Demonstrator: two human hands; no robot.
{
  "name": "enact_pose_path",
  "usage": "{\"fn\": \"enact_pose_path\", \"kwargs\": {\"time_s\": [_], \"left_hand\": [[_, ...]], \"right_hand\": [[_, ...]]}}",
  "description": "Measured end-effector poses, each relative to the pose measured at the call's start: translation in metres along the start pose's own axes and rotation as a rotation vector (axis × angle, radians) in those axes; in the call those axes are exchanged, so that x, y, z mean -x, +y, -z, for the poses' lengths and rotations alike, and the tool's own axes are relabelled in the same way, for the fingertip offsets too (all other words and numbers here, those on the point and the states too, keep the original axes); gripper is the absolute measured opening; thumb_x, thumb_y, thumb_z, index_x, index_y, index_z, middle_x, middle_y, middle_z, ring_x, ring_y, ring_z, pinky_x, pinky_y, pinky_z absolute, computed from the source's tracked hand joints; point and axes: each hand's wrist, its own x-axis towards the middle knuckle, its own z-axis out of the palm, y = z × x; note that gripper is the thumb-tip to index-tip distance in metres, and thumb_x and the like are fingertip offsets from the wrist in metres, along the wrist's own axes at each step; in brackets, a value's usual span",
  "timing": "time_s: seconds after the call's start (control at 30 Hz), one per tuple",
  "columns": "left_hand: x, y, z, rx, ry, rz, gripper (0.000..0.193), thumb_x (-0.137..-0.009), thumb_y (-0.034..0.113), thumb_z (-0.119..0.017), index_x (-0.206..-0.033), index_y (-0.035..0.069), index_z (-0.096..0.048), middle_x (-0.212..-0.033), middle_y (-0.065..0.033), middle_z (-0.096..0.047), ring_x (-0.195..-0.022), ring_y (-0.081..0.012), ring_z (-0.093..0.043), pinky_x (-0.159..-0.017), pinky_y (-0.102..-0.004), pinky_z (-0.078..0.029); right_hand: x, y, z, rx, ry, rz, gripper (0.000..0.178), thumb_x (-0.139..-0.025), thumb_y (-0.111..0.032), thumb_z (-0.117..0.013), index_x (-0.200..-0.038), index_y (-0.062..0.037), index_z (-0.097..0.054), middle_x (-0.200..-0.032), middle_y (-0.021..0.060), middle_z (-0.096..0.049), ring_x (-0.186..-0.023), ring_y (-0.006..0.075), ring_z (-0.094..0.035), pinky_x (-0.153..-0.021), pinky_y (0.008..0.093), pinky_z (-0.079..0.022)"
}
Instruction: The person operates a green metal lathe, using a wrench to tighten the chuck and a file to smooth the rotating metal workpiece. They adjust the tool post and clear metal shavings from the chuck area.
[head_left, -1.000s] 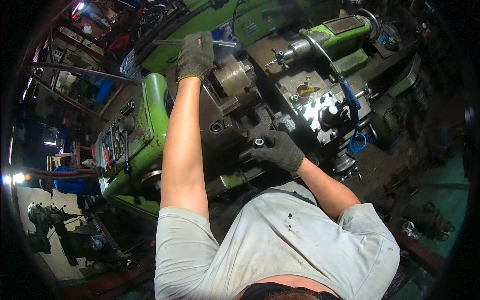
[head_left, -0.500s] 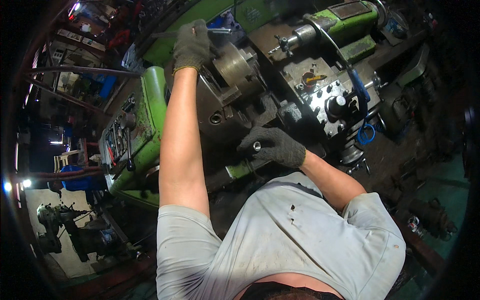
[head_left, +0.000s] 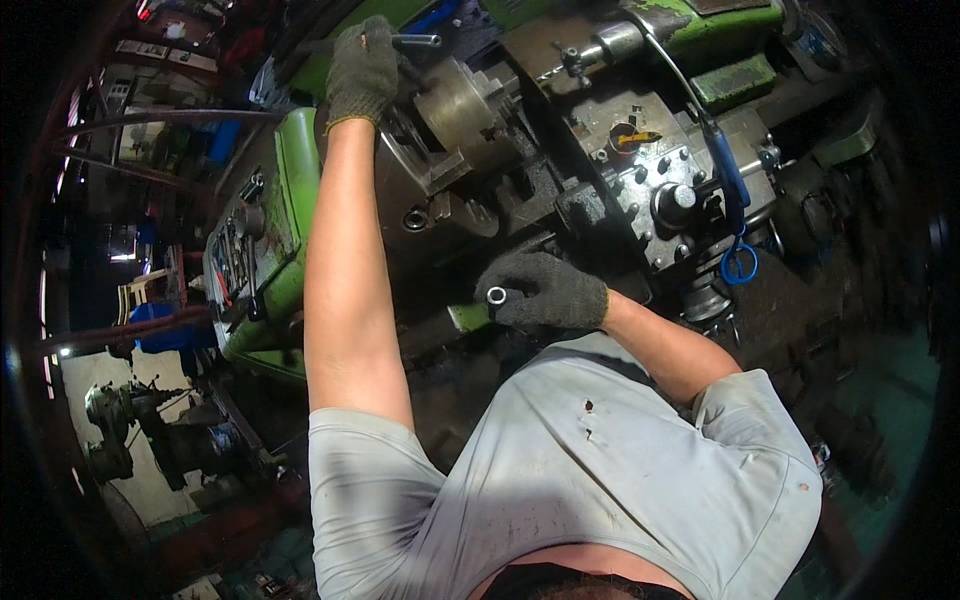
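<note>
My left hand (head_left: 360,78), in a dark grey knitted glove, is closed around a metal bar (head_left: 416,41) that sticks out on both sides of the fist. It is beyond and to the left of the steel lathe chuck (head_left: 447,108). What the bar joins below the hand is hidden. My right hand (head_left: 552,290), gloved alike, is closed in front of the lathe, near my shirt. From its fingers shows the round hollow end of a metal tube (head_left: 497,296); the glove covers the rest.
Right of the chuck is the tool post (head_left: 675,205) with bolts around it, and a blue-handled lever (head_left: 728,170). The green tailstock (head_left: 690,30) carries a drill bit (head_left: 553,73). Tools lie on the green headstock (head_left: 298,170) at left.
The lathe and my left hand with the bar appear higher in the picture. The tube end in my right hand has shifted left and shows rounder.
</note>
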Motion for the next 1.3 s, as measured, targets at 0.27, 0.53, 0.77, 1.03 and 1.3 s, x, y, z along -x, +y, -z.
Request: {"fn": "enact_pose_path", "kwargs": {"time_s": [0.27,0.53,0.77,1.03,1.3], "left_hand": [[-0.004,-0.011,0.001,-0.198,0.026,-0.234,0.046,-0.104,0.039,-0.043,-0.103,0.002,-0.071,-0.107,-0.0237,-0.071,-0.102,-0.0422,-0.067,-0.092,-0.0489,-0.050],[-0.008,-0.019,0.000,-0.339,0.021,-0.331,0.019,-0.090,0.016,-0.062,-0.105,0.006,-0.068,-0.105,-0.0225,-0.068,-0.105,-0.0433,-0.065,-0.091,-0.0506,-0.051],[-0.008,-0.029,-0.012,-0.165,0.117,-0.260,0.020,-0.096,0.020,-0.058,-0.100,0.004,-0.068,-0.107,-0.0227,-0.070,-0.102,-0.0448,-0.065,-0.090,-0.0507,-0.051],[0.004,0.014,0.004,-0.015,0.049,-0.032,0.056,-0.106,0.042,-0.037,-0.102,-0.003,-0.070,-0.115,-0.0316,-0.067,-0.111,-0.0527,-0.061,-0.098,-0.0565,-0.047],[0.004,0.022,0.002,0.047,0.081,-0.188,0.056,-0.106,0.041,-0.036,-0.104,-0.005,-0.067,-0.114,-0.0344,-0.065,-0.110,-0.0547,-0.058,-0.095,-0.0574,-0.047]], "right_hand": [[0.003,0.001,0.009,0.072,0.025,-0.084,0.028,-0.084,-0.017,-0.084,-0.103,-0.0037,-0.068,-0.096,0.0056,-0.066,-0.091,0.0151,-0.062,-0.083,0.0334,-0.053],[0.009,-0.005,0.019,0.040,0.035,-0.210,0.028,-0.081,-0.019,-0.086,-0.097,-0.0061,-0.067,-0.086,0.0013,-0.065,-0.083,0.0101,-0.059,-0.076,0.0323,-0.052],[0.012,-0.006,0.017,0.375,0.050,-0.158,0.030,-0.081,-0.021,-0.087,-0.099,-0.0046,-0.069,-0.087,0.0089,-0.070,-0.080,0.0169,-0.066,-0.075,0.0345,-0.054],[0.013,-0.009,-0.016,0.536,0.647,0.069,0.030,-0.084,-0.023,-0.081,-0.106,-0.0062,-0.068,-0.094,0.0183,-0.070,-0.091,0.0382,-0.070,-0.076,0.0455,-0.055],[0.011,0.132,0.025,1.009,0.924,-0.091,0.036,-0.095,-0.010,-0.067,-0.131,-0.0063,-0.066,-0.106,0.0233,-0.070,-0.094,0.0420,-0.069,-0.081,0.0480,-0.055]]}}
